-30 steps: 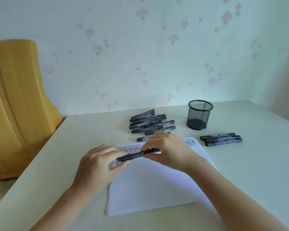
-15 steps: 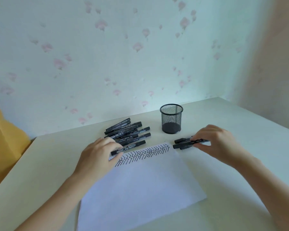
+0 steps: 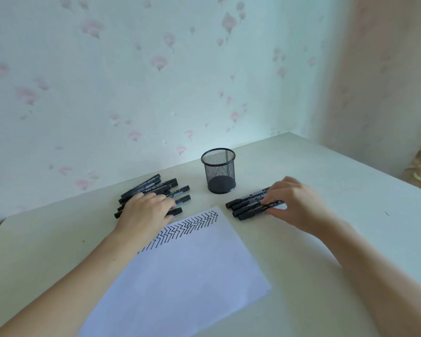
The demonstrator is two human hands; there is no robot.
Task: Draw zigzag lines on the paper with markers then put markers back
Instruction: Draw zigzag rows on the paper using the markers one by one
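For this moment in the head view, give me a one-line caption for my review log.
Left hand reaches into marker pile; right hand pinches a marker beside the zigzag-lined paper.
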